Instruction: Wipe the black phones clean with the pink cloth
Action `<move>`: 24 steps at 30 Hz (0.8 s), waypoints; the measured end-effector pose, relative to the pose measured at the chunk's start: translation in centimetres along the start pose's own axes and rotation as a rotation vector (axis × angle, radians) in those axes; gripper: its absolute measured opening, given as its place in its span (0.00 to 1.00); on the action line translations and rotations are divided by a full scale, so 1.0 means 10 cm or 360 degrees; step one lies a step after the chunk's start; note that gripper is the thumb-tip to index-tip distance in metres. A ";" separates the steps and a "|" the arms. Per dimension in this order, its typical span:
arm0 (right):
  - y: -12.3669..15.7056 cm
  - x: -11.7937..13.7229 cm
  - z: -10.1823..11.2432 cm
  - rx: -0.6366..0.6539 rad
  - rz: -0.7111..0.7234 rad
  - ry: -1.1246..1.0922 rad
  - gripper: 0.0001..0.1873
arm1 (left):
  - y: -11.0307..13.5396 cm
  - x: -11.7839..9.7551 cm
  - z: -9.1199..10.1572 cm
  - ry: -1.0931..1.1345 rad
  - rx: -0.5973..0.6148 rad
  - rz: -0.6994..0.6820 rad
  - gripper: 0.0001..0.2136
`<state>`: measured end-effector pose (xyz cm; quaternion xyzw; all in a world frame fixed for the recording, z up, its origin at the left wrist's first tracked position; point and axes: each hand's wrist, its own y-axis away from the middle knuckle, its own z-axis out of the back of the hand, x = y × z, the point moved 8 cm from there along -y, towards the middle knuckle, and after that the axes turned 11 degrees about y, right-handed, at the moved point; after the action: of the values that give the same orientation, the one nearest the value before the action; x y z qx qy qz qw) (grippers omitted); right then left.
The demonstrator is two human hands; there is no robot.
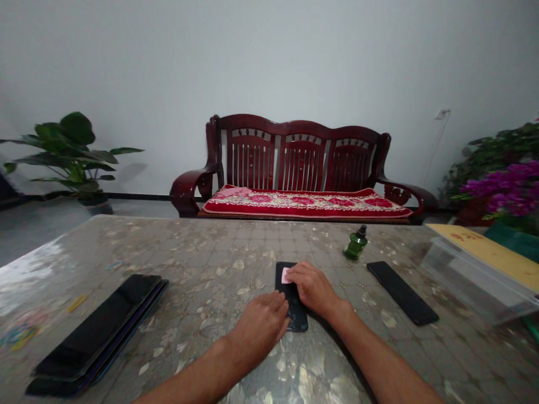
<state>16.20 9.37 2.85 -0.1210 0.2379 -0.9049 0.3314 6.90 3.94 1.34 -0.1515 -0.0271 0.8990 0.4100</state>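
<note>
A black smartphone [298, 317] lies flat on the table in front of me, its surface smudged or spotted near the lower end. My left hand [265, 318] is closed at the phone's left edge, fingers curled against it. With its fingertips, my right hand [314, 286] pinches a small pale pink cloth [285, 275] against the upper part of the phone. Whether the pink piece is cloth or paper is hard to make out. Part of the phone is hidden under both hands.
Stacked dark phones [101, 325] lie at the left, near a yellow strip [76, 303]. To the right are a green spray bottle [356, 244], another black phone [402, 293] and a clear plastic box [467, 280] under a yellow board [488, 247]. A wooden bench [301, 126] stands beyond the table.
</note>
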 end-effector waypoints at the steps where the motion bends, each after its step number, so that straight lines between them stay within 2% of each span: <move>1: 0.02 0.04 0.01 -0.0009 0.0044 -0.0013 0.16 | 0.00 0.00 0.00 0.0008 -0.0002 0.0008 0.08; 4: 0.03 0.07 0.02 -0.0030 0.0091 -0.0051 0.15 | 0.00 0.00 -0.01 -0.0001 -0.0018 0.0007 0.08; 9: -0.03 -0.08 -0.01 -0.0039 -0.0093 0.0014 0.14 | 0.00 0.00 -0.05 -0.0067 0.0007 0.0006 0.10; 11: -0.03 -0.07 -0.01 -0.0053 -0.0097 0.0017 0.15 | -0.01 0.00 -0.04 -0.0066 0.0016 0.0011 0.10; 18: 0.05 0.11 0.05 -0.0077 0.0161 -0.0115 0.14 | -0.01 -0.02 0.02 0.0019 0.0026 0.0053 0.07; 24: -0.03 -0.05 -0.01 -0.0043 -0.0049 0.0000 0.14 | 0.00 0.00 -0.02 0.0010 0.0041 0.0036 0.10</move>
<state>16.43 9.90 2.89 -0.1293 0.2483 -0.9066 0.3158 7.00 3.92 1.14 -0.1495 -0.0126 0.9034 0.4017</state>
